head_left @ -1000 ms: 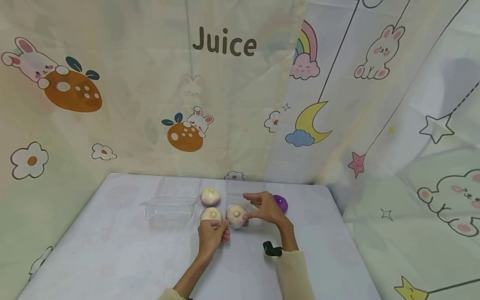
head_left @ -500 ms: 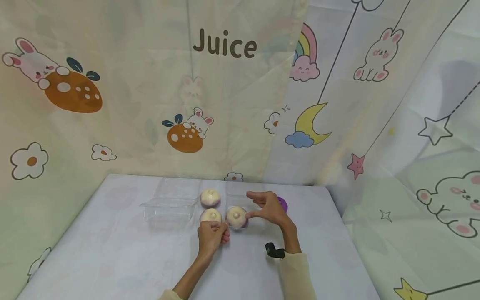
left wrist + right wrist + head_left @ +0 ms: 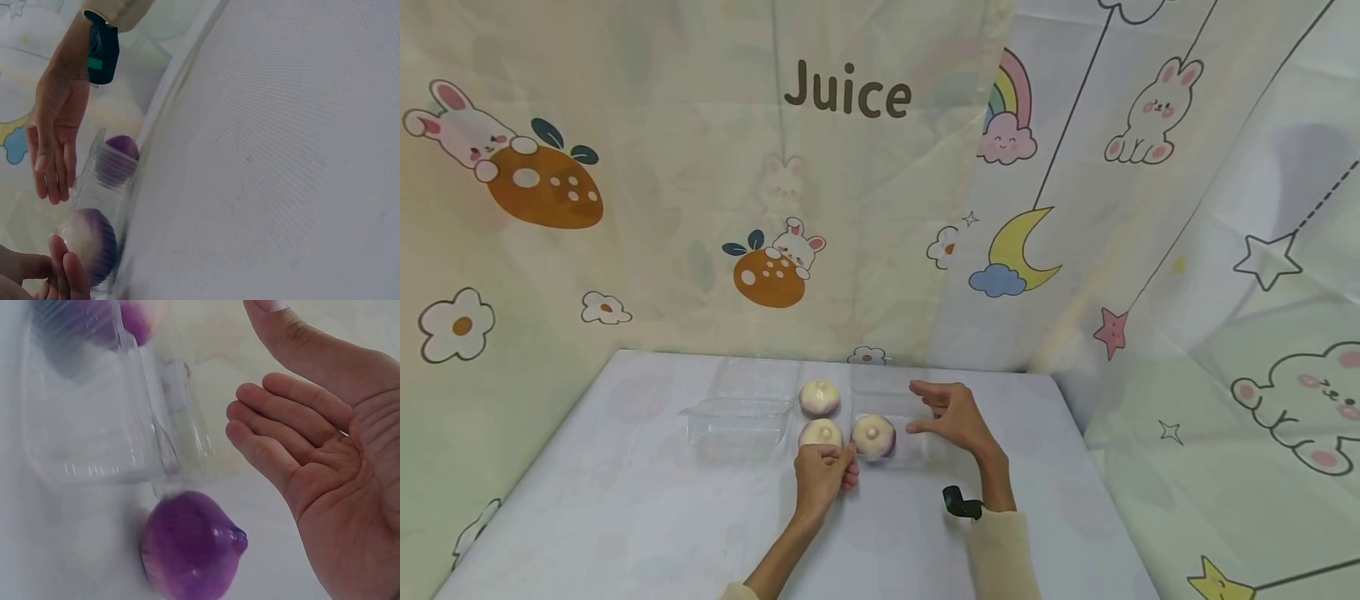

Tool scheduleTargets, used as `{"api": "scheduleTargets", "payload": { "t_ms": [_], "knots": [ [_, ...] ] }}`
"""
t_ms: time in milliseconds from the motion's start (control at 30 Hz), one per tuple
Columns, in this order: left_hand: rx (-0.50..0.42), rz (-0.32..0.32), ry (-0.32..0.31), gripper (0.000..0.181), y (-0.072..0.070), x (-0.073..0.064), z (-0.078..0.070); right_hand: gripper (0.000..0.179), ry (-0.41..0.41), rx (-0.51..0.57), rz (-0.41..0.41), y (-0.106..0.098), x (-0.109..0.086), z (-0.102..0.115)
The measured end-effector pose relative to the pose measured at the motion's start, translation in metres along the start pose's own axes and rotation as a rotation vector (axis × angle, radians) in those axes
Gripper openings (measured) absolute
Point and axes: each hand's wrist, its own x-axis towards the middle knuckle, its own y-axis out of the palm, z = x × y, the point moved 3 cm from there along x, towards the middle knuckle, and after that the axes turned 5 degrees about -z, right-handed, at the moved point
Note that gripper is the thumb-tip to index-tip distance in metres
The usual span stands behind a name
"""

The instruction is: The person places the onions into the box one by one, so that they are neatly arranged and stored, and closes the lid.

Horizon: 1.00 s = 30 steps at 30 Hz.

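Note:
My left hand [image 3: 824, 477] pinches the near left edge of a clear plastic box [image 3: 912, 452] in the head view. In that box sits a cream-and-purple onion-like vegetable [image 3: 873, 437]. Two similar ones, a near onion [image 3: 821, 432] and a far onion [image 3: 819, 398], lie to the box's left, the near one partly behind my left hand. To the box's right, my right hand [image 3: 958, 418] hovers with thumb and fingers apart, holding nothing. A deep purple onion [image 3: 192, 547] lies past the box's end in the right wrist view; in the head view my right hand hides it.
A second clear plastic box [image 3: 739, 423] stands to the left with its lid raised. Both boxes are near the back of the white-covered table [image 3: 625, 500]. A printed cloth [image 3: 662, 208] hangs behind the table.
My right hand has drawn away to the right from the onion in the box and now covers the purple onion in the head view. My left hand stays put.

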Motion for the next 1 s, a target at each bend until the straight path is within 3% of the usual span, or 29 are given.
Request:
{"api": "scheduleTargets", "payload": {
  "t_ms": [633, 1000],
  "knots": [
    [0.018, 0.007, 0.006, 0.026, 0.001, 0.002, 0.000, 0.079, -0.022, 0.010, -0.093, -0.032, -0.008, -0.012],
    [0.038, 0.006, 0.005, 0.026, 0.000, 0.002, 0.001, 0.079, 0.029, -0.016, -0.161, -0.044, -0.015, -0.020]
  ]
}}
